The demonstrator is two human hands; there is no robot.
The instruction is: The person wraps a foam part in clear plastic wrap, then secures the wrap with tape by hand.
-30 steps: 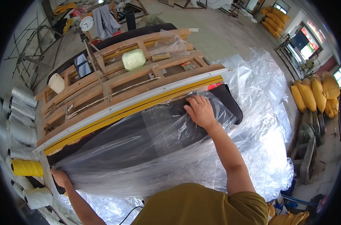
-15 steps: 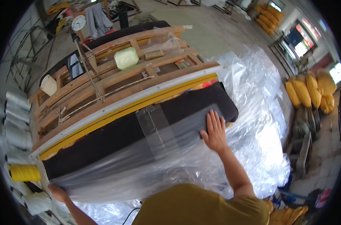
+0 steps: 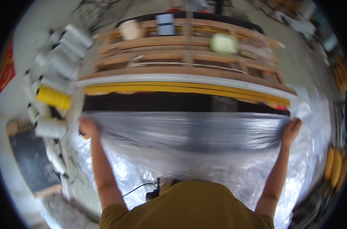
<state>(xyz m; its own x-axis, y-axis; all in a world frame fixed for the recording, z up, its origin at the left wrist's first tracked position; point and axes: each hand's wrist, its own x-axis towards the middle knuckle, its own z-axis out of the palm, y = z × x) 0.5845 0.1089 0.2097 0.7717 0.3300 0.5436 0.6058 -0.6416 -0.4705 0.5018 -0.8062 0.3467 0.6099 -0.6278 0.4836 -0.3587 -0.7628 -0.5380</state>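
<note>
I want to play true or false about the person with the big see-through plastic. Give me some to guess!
1. Both hands grip the clear plastic sheet. True: the left hand holds one end, the right hand the other.
2. The sheet is rolled up tight. False: it is stretched wide between the hands.
3. A yellow spool sits left of the left hand. True.
4. The long dark cushion is red. False: it is black.
5. The wooden frame lies nearer the person than the cushion. False: it lies beyond it.

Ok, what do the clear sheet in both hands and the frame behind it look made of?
The clear crinkled sheet looks like thin glossy plastic film: see-through, wrinkled, catching light. The slatted brown frame looks like bare unfinished wood, going by its tan, matte boards; blur hides any grain.
</note>
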